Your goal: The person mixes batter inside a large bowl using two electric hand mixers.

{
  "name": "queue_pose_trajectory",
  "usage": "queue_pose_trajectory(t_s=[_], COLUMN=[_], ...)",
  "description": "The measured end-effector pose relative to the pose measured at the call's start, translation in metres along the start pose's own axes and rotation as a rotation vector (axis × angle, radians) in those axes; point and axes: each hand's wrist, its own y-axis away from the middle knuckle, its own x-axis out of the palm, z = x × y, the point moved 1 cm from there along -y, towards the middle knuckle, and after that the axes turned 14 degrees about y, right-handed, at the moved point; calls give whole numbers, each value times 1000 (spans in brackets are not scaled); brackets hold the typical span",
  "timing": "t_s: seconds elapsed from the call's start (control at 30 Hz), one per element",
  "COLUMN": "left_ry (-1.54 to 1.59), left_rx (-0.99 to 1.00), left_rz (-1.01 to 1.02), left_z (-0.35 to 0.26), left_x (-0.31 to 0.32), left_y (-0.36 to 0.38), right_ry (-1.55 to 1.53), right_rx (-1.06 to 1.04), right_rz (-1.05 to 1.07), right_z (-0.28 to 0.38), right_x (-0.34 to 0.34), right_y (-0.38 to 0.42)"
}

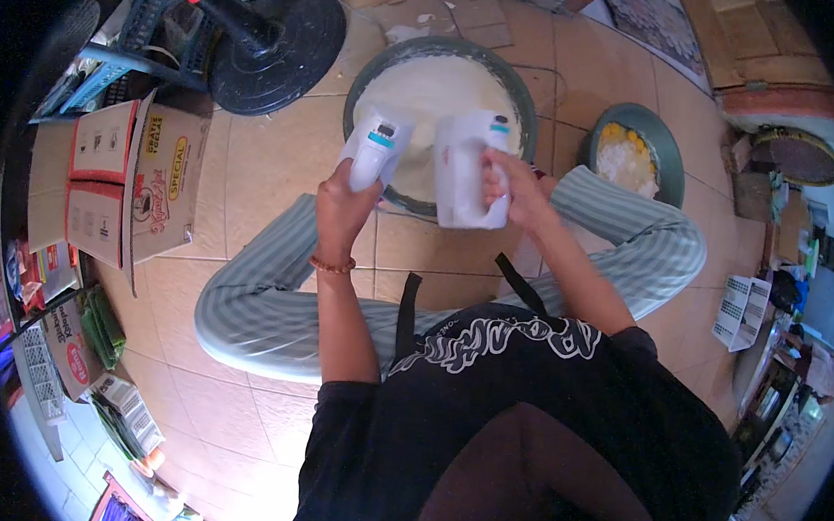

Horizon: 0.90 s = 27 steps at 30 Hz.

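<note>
While your left hand grips a white, teal-marked plastic hand mixer and your right hand its twin mixer, pale mixture beneath, in a round green basin, looks smoothly whipped; right of both hands, yellow-and-white ingredients in a smaller green basin look unmixed.

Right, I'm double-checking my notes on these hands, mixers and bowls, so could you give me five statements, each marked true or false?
1. The left hand holds a white plastic hand mixer. True.
2. The right hand is empty. False: the right hand grips a second white mixer.
3. The large round grey-green bowl contains a pale, smooth mixture. True.
4. The smaller round green bowl stands left of the large one. False: the smaller bowl is on its right.
5. A brown beaded bracelet circles the left wrist. True.
</note>
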Motion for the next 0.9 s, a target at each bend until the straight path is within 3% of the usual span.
queue_pose_trajectory(t_s=[0.2, 0.47, 0.57, 0.77, 0.9], left_ry=[-98, -58, -18, 14, 59], left_rx=[1, 103, 86, 109, 129], left_rz=[212, 449, 538, 604, 620], left_z=[7, -13, -20, -13, -10], left_x=[0, 23, 34, 56, 69], left_y=[6, 26, 30, 34, 37], right_ry=[-110, 215, 362, 636, 815], right_rx=[-76, -222, -316, -237, -207], right_rz=[-94, -157, -136, -149, 70], right_z=[39, 96, 119, 158, 165], right_x=[-50, -71, -65, -6, 12], right_y=[-15, -57, -82, -101, -143])
